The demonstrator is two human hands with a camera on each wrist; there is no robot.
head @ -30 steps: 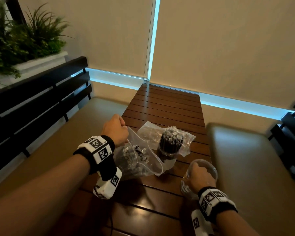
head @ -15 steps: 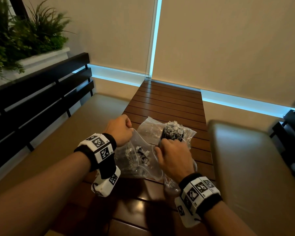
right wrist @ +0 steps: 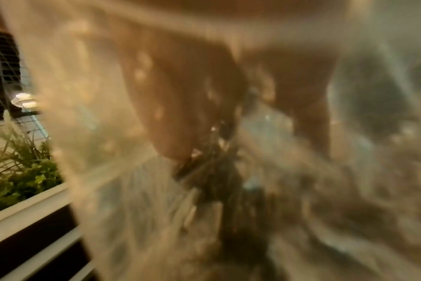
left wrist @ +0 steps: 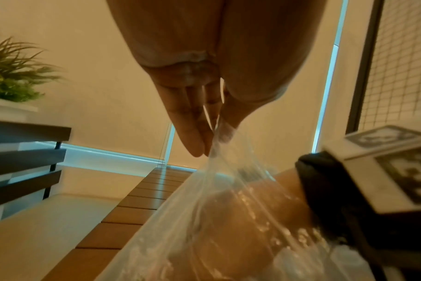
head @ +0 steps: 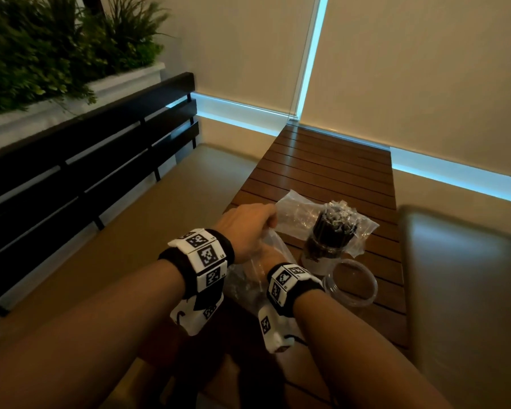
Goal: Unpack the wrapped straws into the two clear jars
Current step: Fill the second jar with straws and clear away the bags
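My left hand (head: 248,228) pinches the rim of a clear plastic bag (head: 245,278) between its fingertips (left wrist: 195,144) and holds it up. My right hand (head: 272,256) is inside that bag, up to the wrist. In the blurred right wrist view, dark wrapped straws (right wrist: 216,171) lie between its fingers (right wrist: 171,133) and thumb; whether they grip is unclear. One clear jar (head: 325,249), packed with dark straws (head: 337,225), stands on the wooden table (head: 322,166). An empty clear jar (head: 351,286) stands in front of it.
A second, flattened plastic bag (head: 298,208) lies under and behind the filled jar. Padded benches (head: 460,290) flank the narrow table on both sides. A black slatted backrest (head: 86,172) and a planter (head: 56,54) are at left.
My right hand has left the empty jar, passed over the filled jar and gone into the bag. My left hand kept hold of the bag's rim. The head view has swung left.
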